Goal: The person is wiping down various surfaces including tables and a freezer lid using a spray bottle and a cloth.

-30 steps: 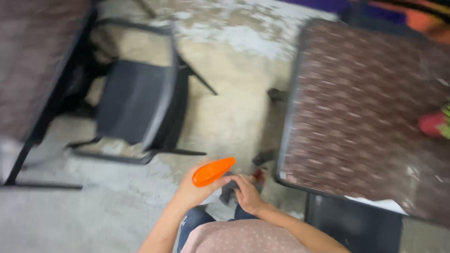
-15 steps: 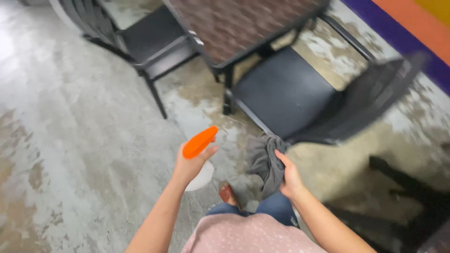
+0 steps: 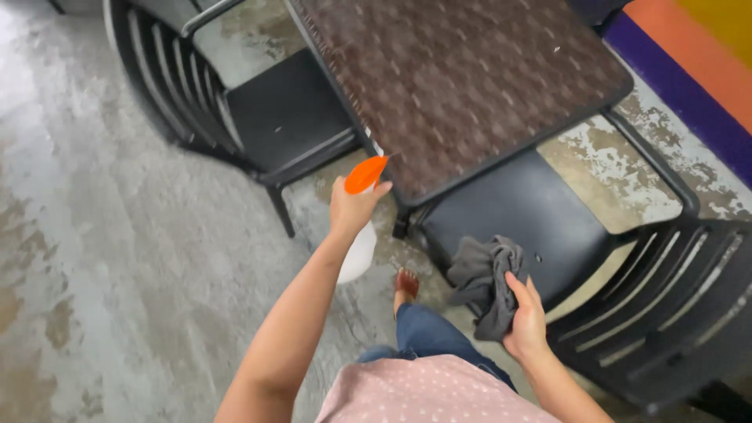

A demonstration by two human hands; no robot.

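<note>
Looking down from the head camera, we see much of the white spray bottle [image 3: 359, 252] hidden behind our left hand [image 3: 350, 207], which is clenched around its neck; only the lower body and the orange trigger head [image 3: 366, 173] show. We cannot tell how much liquid is in it, since the body is opaque and partly covered. The nozzle points toward the near edge of the dark brown patterned desk [image 3: 462, 78], just beside its corner.

Our right hand [image 3: 525, 321] is grasping a grey cloth [image 3: 487, 278], bunched so its shape is hard to read; it hangs above the front edge of a black chair seat [image 3: 525, 215] tucked partly under the desk. That chair's slatted back [image 3: 666, 313] is cut off at the right edge. A 2nd black chair [image 3: 266, 117] stands at the desk's left side, its top cut off by the upper edge.

1 bare foot [image 3: 405, 283] shows on the stained concrete floor [image 3: 102, 274] below a blue denim leg [image 3: 427, 333]; the other foot is hidden. A pink dotted shirt [image 3: 423, 395] fills the bottom edge.
</note>
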